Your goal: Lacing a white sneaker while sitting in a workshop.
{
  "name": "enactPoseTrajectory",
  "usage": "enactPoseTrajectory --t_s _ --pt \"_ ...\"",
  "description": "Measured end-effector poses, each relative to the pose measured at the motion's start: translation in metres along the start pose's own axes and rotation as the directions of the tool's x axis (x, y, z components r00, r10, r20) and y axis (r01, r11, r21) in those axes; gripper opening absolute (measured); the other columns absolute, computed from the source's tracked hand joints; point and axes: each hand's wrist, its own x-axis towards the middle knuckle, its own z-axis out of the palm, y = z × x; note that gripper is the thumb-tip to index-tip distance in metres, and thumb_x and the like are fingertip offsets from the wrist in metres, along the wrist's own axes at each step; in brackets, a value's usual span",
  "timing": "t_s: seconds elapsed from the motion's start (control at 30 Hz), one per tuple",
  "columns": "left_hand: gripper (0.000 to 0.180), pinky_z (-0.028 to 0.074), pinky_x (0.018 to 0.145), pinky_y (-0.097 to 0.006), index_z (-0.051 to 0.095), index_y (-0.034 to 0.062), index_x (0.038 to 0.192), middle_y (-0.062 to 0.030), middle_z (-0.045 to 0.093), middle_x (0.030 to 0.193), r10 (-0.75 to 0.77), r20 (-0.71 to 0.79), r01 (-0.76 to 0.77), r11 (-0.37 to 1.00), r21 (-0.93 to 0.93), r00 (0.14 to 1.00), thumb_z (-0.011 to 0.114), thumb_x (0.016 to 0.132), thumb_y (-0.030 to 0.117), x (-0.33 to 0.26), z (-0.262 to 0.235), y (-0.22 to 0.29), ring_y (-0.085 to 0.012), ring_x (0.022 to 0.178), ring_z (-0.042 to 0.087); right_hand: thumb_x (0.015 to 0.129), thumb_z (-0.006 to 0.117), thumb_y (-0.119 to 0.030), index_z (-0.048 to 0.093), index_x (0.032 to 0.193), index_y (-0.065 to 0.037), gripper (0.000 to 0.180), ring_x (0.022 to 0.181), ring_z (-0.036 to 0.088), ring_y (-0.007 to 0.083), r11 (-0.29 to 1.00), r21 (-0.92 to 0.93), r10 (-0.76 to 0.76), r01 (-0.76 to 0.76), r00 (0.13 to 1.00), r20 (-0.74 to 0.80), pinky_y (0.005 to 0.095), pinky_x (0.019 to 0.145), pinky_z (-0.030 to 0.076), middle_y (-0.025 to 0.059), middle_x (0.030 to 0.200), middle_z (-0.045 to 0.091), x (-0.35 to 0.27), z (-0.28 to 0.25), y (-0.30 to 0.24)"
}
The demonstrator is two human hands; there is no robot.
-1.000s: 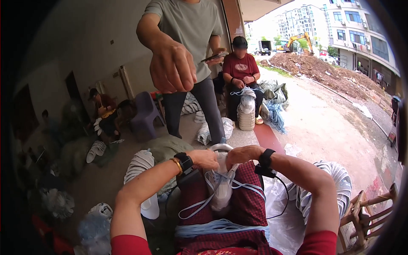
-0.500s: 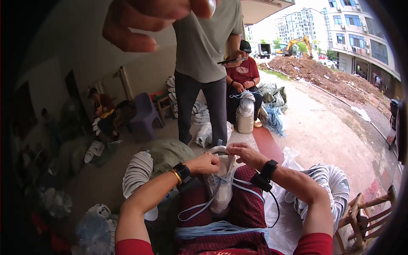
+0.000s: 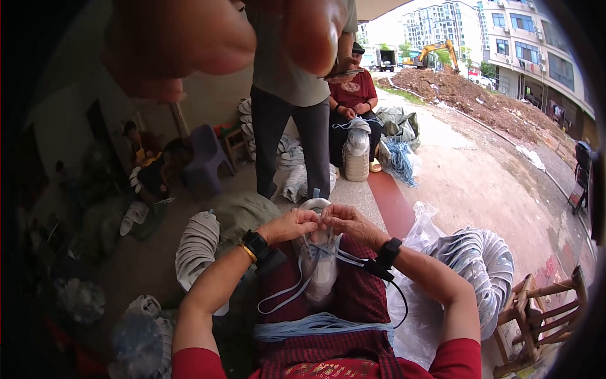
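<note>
A white sneaker [image 3: 322, 281] rests between my thighs, its toe toward me and its padded collar [image 3: 314, 203] away from me. Light blue shoelace [image 3: 287, 295] runs across its front and trails in loops to both sides. My left hand [image 3: 293, 224] is closed in a pinch at the top of the lacing. Fingertip to fingertip with it, my right hand [image 3: 349, 221] pinches there too. Both seem to grip the lace, though the fingers cover most of it. A bundle of light blue shoelaces [image 3: 322, 330] lies across my lap.
Another person's blurred hand [image 3: 189, 38] looms at the top. A standing person [image 3: 293, 126] and a seated person [image 3: 355, 95] are ahead. Stacked shoe parts [image 3: 476, 268] lie at right beside a wooden stool [image 3: 546, 309]; another stack [image 3: 199, 246] stands at left.
My hands have come together over the shoe opening; my right hand has left the collar's right side. The blurred hand above has come closer, and the view has shifted slightly.
</note>
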Motion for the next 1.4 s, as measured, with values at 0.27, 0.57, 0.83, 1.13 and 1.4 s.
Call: enactPoseTrajectory --t_s 0.27,0.57,0.83,1.13,1.4 --pt "0.016 0.047 0.083 -0.025 0.064 0.0027 0.108 0.0001 0.068 0.087 0.010 -0.026 -0.011 1.000 -0.026 1.000 0.055 0.099 0.013 0.008 0.001 -0.011 -0.0072 0.085 0.060 0.099 0.060 -0.037 0.066 0.102 -0.014 0.024 0.078 0.053 0.0016 0.997 -0.027 0.075 -0.075 0.997 -0.022 0.0197 0.069 0.042 -0.0093 0.089 0.063 0.002 -0.003 -0.002" --pt "0.012 0.050 0.078 -0.030 0.070 0.0043 0.092 -0.0061 0.071 0.089 0.465 -0.420 0.009 0.662 0.749 0.779 0.063 0.093 0.013 -0.011 0.035 0.017 -0.0124 0.083 0.064 0.098 0.063 -0.035 0.070 0.105 -0.014 0.023 0.078 0.051 0.0021 0.985 0.109 0.137 -0.132 0.990 -0.038 0.0219 0.071 0.043 -0.0094 0.091 0.061 0.010 -0.007 -0.009" --pt "0.011 0.051 0.064 -0.025 0.066 0.0074 0.102 -0.0028 0.065 0.075 0.234 -0.358 -0.276 0.959 -0.071 0.904 0.057 0.098 0.014 -0.044 0.059 0.041 -0.0091 0.072 0.064 0.097 0.063 -0.036 0.070 0.106 -0.013 0.026 0.081 0.052 0.0027 0.991 -0.100 0.099 -0.094 0.994 0.050 0.0230 0.072 0.043 -0.0102 0.090 0.062 0.005 -0.005 -0.006" --pt "0.023 0.055 0.065 -0.023 0.060 -0.0016 0.117 -0.0082 0.070 0.087 -0.007 -0.498 -0.120 0.967 -0.224 0.867 0.059 0.095 0.005 -0.015 0.045 0.001 -0.0112 0.075 0.068 0.094 0.068 -0.032 0.072 0.113 -0.009 0.030 0.079 0.053 0.0041 0.992 -0.007 0.122 -0.123 0.991 -0.053 0.0218 0.070 0.043 -0.0062 0.090 0.065 0.003 0.000 -0.009" --pt "0.012 0.054 0.065 -0.024 0.071 -0.0009 0.094 -0.0060 0.071 0.087 -0.008 -0.556 -0.041 0.996 -0.076 0.831 0.070 0.089 0.010 -0.011 0.055 0.007 -0.0101 0.072 0.067 0.097 0.063 -0.036 0.070 0.118 -0.007 0.036 0.087 0.057 0.0069 0.981 -0.180 0.057 -0.067 0.997 -0.059 0.0249 0.075 0.045 -0.0013 0.099 0.068 0.009 -0.002 -0.014"
